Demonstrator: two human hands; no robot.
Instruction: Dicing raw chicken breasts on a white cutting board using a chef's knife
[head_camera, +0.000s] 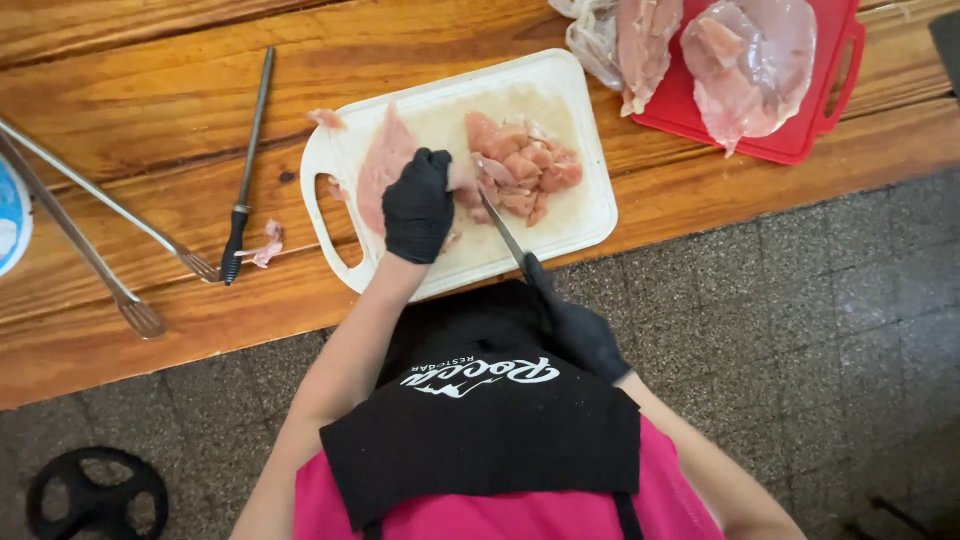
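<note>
My left hand (418, 205), in a black glove, presses down on a raw chicken breast (380, 170) lying on a white cutting board (580, 215). My right hand (580, 335), also in a black glove, grips the handle of a knife (503, 230) whose blade points into the meat beside my left hand. A pile of cut chicken pieces (520, 170) sits on the right half of the board.
A red cutting board (840, 70) with raw chicken in clear bags (750, 60) lies at the top right. A sharpening steel (248, 170) and metal tongs (100, 230) rest on the wooden table (150, 100). Small meat scraps (265, 245) lie near the steel. The floor below is tiled.
</note>
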